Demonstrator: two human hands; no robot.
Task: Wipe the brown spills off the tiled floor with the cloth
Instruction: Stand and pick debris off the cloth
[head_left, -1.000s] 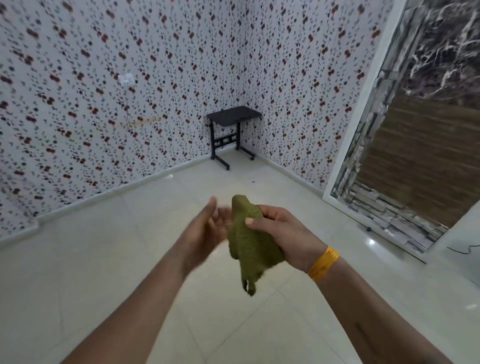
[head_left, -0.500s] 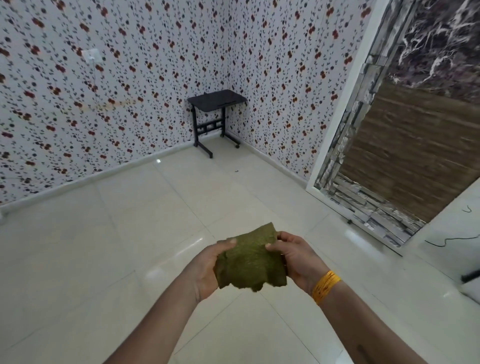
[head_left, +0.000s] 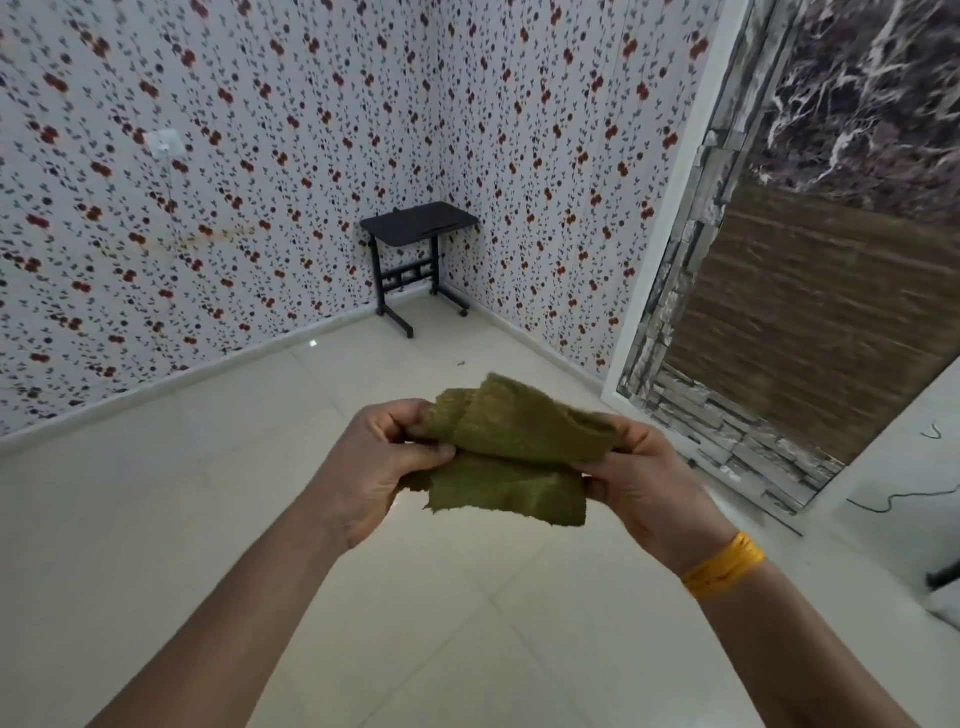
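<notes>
A: While both thumbs pinch it, where is the cloth (head_left: 511, 452)?
B: Between the left hand (head_left: 379, 467) and right hand (head_left: 647, 483), folded, above the tiled floor (head_left: 156, 519).
A: Handling?
B: Probably light, limp; grip bunched folds, not edges.

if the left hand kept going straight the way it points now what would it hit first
The left hand points rightward, gripping the green cloth. Going straight on, it would likely meet the right hand holding the cloth's other end, though depth is hard to judge.

Cloth (head_left: 511, 457) olive, coarse matt weave (frayed edges); tiled floor (head_left: 156, 519) glossy, smooth.
</notes>
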